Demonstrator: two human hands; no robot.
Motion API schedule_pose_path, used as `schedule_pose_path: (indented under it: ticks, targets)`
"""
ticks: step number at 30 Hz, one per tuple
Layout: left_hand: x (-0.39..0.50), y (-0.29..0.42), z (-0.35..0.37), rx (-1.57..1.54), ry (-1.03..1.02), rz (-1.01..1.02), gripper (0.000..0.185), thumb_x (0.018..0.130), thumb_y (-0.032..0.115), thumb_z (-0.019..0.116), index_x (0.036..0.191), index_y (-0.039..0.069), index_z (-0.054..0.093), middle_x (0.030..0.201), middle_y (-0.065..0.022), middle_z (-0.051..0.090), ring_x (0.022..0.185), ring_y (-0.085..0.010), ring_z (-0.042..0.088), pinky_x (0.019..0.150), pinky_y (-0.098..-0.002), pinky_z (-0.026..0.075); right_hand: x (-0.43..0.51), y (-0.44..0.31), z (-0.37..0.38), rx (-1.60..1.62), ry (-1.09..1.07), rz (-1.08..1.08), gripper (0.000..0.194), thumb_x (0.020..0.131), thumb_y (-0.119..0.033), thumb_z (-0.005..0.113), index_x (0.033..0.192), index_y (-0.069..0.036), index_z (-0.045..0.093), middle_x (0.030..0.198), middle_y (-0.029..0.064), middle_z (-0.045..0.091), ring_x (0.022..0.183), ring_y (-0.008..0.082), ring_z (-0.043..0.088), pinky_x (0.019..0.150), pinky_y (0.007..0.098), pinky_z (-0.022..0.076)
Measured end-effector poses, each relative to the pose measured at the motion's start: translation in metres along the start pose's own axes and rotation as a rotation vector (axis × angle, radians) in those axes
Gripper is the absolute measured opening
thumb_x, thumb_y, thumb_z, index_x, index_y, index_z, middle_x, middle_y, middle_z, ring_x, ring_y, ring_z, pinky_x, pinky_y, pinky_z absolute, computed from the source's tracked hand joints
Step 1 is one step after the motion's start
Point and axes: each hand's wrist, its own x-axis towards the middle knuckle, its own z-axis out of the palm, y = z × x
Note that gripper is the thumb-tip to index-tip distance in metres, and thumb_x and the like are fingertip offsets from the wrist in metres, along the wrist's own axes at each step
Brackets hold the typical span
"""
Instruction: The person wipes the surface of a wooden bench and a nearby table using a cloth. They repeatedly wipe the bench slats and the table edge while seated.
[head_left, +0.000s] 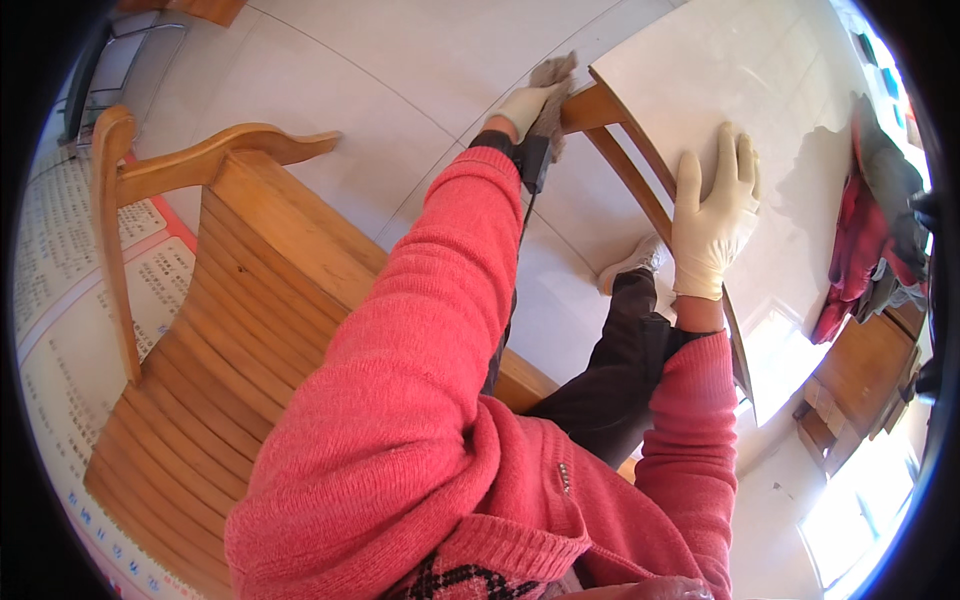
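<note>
My left hand (525, 109), in a pale glove, grips a grey-brown cloth (553, 124) against the outer end of the wooden frame (592, 109) under the tabletop. Parts of its fingers are hidden by the cloth. My right hand (716, 214), in a cream rubber glove, rests palm down near the edge of the pale, glossy tabletop (780, 75), its thumb apart from the fingers and nothing held in it. Wooden bars of the frame show below the table's edge, between my two hands.
A slatted wooden bench (247, 300) with a curved armrest (255, 139) stands at left, before a wall poster bearing writing (90, 315). Red and grey clothing or cloth (862, 240) lies on the table's far right. My shoe (637, 262) is on the tiled floor (360, 90); wooden furniture (862, 367) stands at lower right.
</note>
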Motion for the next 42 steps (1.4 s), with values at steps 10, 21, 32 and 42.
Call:
schedule_pose_path:
  ticks: [10, 21, 32, 42]
  targets:
    - [0.125, -0.142, -0.001, 1.276, 0.244, 0.301, 0.048, 0.106, 0.037, 0.053, 0.129, -0.002, 0.071, 0.13, -0.0304, 0.07, 0.124, -0.042, 0.066, 0.102, -0.0468, 0.054, 0.0, -0.001, 0.0, -0.056, 0.007, 0.004, 0.059, 0.098, -0.04, 0.07, 0.147, -0.008, 0.065, 0.151, 0.0231, 0.061, 0.142, 0.0443, 0.054, 0.112, 0.0551, 0.0458]
    - [-0.037, -0.064, 0.067, 0.233, 0.065, 0.309, 0.045, 0.107, 0.033, 0.048, 0.119, -0.002, 0.073, 0.118, -0.0214, 0.076, 0.113, -0.0315, 0.071, 0.097, -0.0456, 0.055, 0.0, -0.003, -0.011, -0.064, 0.02, 0.024, 0.062, 0.098, -0.044, 0.068, 0.149, -0.01, 0.063, 0.154, 0.0217, 0.059, 0.145, 0.0406, 0.052, 0.115, 0.0546, 0.0432]
    - [-0.188, -0.071, 0.135, -0.18, -0.469, -0.1, 0.041, 0.114, 0.029, 0.046, 0.144, 0.003, 0.059, 0.14, -0.0162, 0.069, 0.126, -0.0281, 0.068, 0.109, -0.0444, 0.056, -0.128, -0.004, -0.073, 0.43, -0.21, 0.1, 0.073, 0.085, -0.031, 0.082, 0.149, -0.003, 0.061, 0.145, 0.0255, 0.064, 0.136, 0.0449, 0.06, 0.114, 0.0489, 0.0482]
    - [-0.22, -0.097, 0.172, -0.018, -0.541, -0.237, 0.046, 0.115, 0.043, 0.048, 0.146, 0.009, 0.058, 0.145, -0.0105, 0.064, 0.13, -0.0238, 0.064, 0.114, -0.0433, 0.051, -0.193, 0.018, -0.045, 1.353, -0.349, 0.934, 0.086, 0.09, -0.015, 0.082, 0.162, 0.004, 0.04, 0.143, 0.0171, 0.065, 0.129, 0.0254, 0.065, 0.11, 0.0356, 0.0514]
